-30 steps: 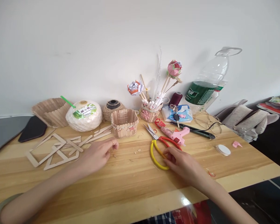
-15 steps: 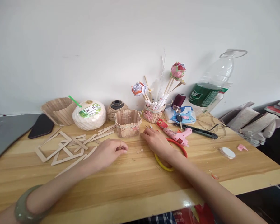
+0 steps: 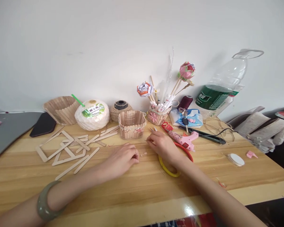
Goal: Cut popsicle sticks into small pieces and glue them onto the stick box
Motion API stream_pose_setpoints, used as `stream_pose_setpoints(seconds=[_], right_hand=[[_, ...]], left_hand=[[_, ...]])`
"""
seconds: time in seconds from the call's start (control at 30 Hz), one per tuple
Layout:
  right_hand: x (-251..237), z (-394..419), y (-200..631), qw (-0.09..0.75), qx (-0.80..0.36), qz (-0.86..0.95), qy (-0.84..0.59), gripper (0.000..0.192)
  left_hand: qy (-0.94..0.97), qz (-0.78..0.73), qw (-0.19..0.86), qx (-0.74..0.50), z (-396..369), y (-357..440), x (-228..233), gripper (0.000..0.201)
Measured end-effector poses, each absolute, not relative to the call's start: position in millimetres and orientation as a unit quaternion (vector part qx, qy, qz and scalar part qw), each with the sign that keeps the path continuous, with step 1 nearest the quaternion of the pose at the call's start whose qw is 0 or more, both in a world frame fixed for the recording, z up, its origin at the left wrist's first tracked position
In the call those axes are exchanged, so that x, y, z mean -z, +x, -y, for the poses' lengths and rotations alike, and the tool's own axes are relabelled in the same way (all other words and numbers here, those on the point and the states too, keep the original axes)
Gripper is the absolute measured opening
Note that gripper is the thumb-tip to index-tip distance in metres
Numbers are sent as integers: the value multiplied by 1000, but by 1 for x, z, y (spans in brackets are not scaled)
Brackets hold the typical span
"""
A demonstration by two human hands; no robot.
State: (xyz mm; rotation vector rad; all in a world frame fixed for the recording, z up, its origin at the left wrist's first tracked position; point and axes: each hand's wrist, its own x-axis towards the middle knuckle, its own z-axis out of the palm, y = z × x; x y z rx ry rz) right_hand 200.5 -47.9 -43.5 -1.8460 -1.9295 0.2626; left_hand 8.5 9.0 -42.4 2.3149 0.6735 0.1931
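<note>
From the head camera, both bare hands are over the bench [image 3: 142, 186]. The left hand [image 3: 123, 159] is loosely curled and released: its thumb stands a little apart from the forefinger, and nothing shows in its grip. A greenish bangle [image 3: 44, 205] circles that wrist. Just beyond its fingertips lie some small pale scraps [image 3: 144, 154].

The right hand [image 3: 162, 145] reaches across the scissors [image 3: 171, 174], covering their middle; the yellow and red handles show on either side of the wrist, and the blade tips poke out past the knuckles. Its fingers are bent together, but whether they grip anything I cannot tell — the palm is turned down and away.

The scissors lie on the bench just to the right of the small stick basket [image 3: 132, 126], which stands upright near both hands. Beside the scissors is a pink glue gun [image 3: 183, 140]. To the left, flat wooden sticks [image 3: 77, 164] lie loose near the left forearm — some others, farther left, are joined into angular frames [image 3: 54, 148].
</note>
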Motion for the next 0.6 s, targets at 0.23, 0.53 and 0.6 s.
stream_pose_setpoints(seconds=[0.23, 0.53, 0.6], right_hand=[[29, 57, 196, 405, -335, 562, -639, 23], [28, 56, 185, 477, -482, 442, -587, 24], [27, 57, 184, 480, -488, 436, -585, 22]], left_hand=[[813, -301, 473, -154, -20, 18, 31, 12], [747, -289, 546, -244, -20, 20, 24, 7], [754, -286, 537, -245, -18, 19, 25, 6]])
